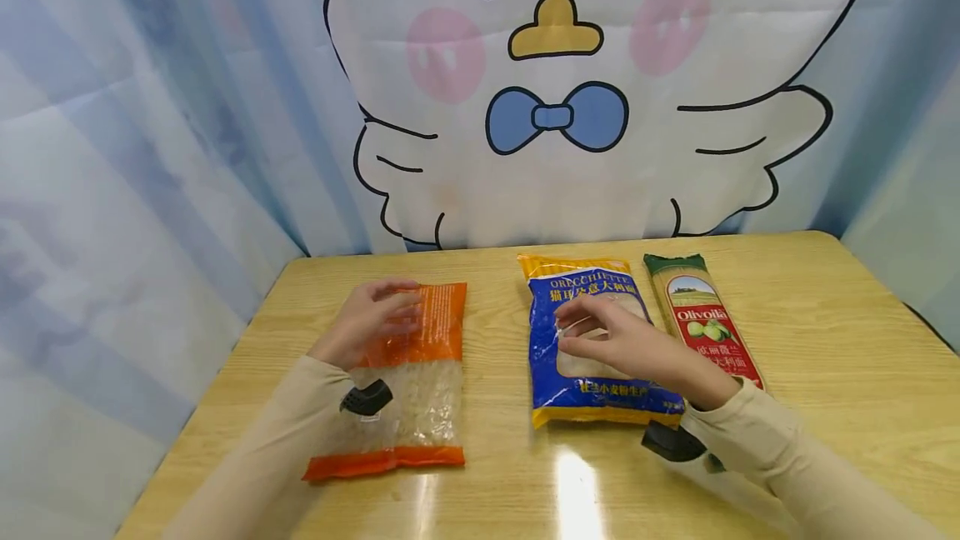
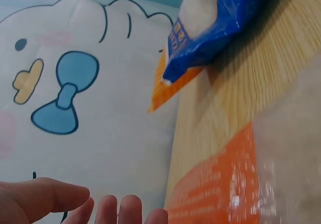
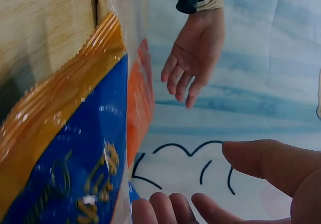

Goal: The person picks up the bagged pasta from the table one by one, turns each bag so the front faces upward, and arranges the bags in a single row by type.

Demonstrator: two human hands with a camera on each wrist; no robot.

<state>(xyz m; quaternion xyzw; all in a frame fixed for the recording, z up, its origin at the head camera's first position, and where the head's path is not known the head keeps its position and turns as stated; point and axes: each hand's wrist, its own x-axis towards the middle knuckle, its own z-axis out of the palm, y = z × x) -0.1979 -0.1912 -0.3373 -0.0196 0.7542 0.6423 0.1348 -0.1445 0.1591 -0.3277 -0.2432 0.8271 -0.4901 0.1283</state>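
On the left of the table lies a clear bag with orange ends [image 1: 420, 407], pale contents showing through. My left hand [image 1: 375, 319] hovers over its upper part, fingers loosely bent and holding nothing; in the left wrist view the thumb and fingertips [image 2: 130, 209] stand apart. A blue and yellow orecchiette pasta bag [image 1: 551, 365] lies right of the middle. Above it is my right hand [image 1: 622, 344], thumb and fingers spread with nothing between them. Beside that bag, a narrow Olivoilà pasta packet [image 1: 701, 315] with a red label is partly hidden by the right forearm.
The packages lie on a light wooden table [image 1: 840, 340]. Behind it hangs a pale blue curtain [image 1: 187, 148] printed with a large white cartoon bird wearing a blue bow tie [image 1: 551, 117]. Black wrist cameras sit under both sleeves.
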